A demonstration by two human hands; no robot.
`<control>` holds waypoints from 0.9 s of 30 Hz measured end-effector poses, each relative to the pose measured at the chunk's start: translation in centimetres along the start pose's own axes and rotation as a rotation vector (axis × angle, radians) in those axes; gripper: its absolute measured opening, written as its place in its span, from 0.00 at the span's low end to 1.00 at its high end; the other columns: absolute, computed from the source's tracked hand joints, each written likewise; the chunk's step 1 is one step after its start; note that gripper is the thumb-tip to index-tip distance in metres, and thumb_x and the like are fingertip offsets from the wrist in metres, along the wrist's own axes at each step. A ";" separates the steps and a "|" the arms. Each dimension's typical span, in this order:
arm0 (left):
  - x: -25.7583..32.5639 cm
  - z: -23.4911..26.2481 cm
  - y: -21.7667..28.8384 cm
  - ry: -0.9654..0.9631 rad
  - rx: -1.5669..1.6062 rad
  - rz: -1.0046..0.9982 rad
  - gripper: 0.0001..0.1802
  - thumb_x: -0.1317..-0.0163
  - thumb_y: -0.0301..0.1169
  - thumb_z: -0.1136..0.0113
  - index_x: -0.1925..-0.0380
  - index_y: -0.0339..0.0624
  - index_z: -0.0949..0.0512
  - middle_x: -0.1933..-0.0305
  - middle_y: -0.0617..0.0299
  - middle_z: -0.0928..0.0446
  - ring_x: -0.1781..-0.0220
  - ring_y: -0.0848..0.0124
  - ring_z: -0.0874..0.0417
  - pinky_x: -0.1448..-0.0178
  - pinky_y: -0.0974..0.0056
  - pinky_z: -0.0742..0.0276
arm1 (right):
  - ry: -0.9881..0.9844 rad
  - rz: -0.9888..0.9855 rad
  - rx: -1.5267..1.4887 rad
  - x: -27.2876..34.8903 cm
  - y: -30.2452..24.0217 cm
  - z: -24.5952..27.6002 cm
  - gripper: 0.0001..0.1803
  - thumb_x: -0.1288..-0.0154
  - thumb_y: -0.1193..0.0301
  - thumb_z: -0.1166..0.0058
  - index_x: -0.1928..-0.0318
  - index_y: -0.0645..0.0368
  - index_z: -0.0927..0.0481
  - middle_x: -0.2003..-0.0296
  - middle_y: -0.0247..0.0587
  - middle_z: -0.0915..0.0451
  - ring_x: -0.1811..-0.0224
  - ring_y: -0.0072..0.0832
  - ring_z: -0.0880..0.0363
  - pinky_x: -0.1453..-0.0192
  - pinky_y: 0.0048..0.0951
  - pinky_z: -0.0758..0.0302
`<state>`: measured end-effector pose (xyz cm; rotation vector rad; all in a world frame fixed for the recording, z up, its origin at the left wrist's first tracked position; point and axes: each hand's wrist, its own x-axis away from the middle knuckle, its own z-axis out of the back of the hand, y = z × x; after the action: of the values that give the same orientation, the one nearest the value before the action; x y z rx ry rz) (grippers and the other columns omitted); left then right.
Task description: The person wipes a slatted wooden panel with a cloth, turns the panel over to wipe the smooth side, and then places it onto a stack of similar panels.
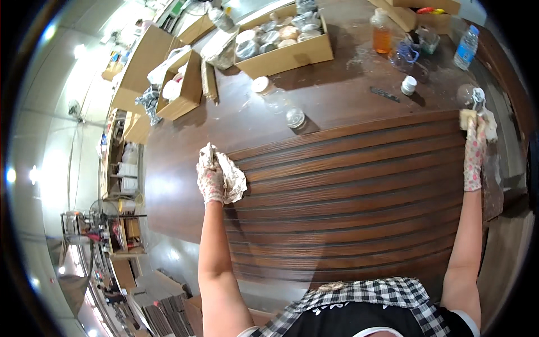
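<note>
Where the ribbed dark-brown wooden panel (pixel 348 182) ends on its left side, I see through the head camera the person's left hand (pixel 210 178) in a pink-dotted white glove. Its fingers are curled in around a crumpled off-white cloth (pixel 233 181), which spills out to the right of the hand, over the ends of the grooves. The panel lies directly in front of the person, its dark grooves running across from one arm to the other.

Out at the panel's far right corner I have the right hand (pixel 474 154), gloved the same way. Its fingers reach forward, close together, against a tan block (pixel 467 119); the view is small and bent there, so I cannot tell whether the thumb closes on it. A whitish rag (pixel 490 126) sits just right of those fingers.

Beyond the panel, on the brown tabletop (pixel 342 92), I pick out a clear bottle with a white cap (pixel 260 85), a flat black strip (pixel 385 94) and, near it, a small white-lidded jar (pixel 409 85). Farther back are a bottle of orange liquid (pixel 382 40), a blue-labelled water bottle (pixel 466 50) and an open cardboard box (pixel 289 60) packed with plastic-wrapped round pieces (pixel 287 35).
</note>
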<state>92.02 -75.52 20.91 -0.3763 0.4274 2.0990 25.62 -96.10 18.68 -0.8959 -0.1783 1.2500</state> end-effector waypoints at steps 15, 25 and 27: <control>7.3 2.1 13.3 -0.244 0.197 -0.533 0.28 0.39 0.32 0.47 0.36 0.55 0.31 0.30 0.53 0.37 0.27 0.48 0.41 0.26 0.47 0.48 | 0.033 0.048 -0.022 0.0 -0.1 1.0 0.27 0.28 0.54 0.56 0.43 0.64 0.28 0.50 0.50 0.23 0.47 0.39 0.26 0.42 0.35 0.32; 5.9 2.6 18.1 -0.462 0.146 -0.878 0.22 0.37 0.33 0.48 0.41 0.54 0.26 0.29 0.55 0.38 0.26 0.47 0.44 0.25 0.45 0.52 | -0.003 0.001 -0.060 0.0 -0.4 1.3 0.26 0.30 0.53 0.52 0.42 0.61 0.29 0.50 0.49 0.22 0.48 0.39 0.22 0.45 0.35 0.28; 6.0 3.2 14.6 -0.430 0.002 -0.874 0.23 0.34 0.34 0.50 0.39 0.53 0.28 0.28 0.54 0.39 0.27 0.45 0.44 0.25 0.45 0.52 | 0.054 0.017 -0.070 0.5 -0.8 1.0 0.25 0.31 0.53 0.51 0.44 0.58 0.27 0.50 0.46 0.21 0.49 0.40 0.21 0.46 0.36 0.26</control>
<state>76.17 -77.12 23.47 -0.0676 -0.0125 1.2657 25.82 -95.21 19.71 -0.9922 -0.1725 1.2397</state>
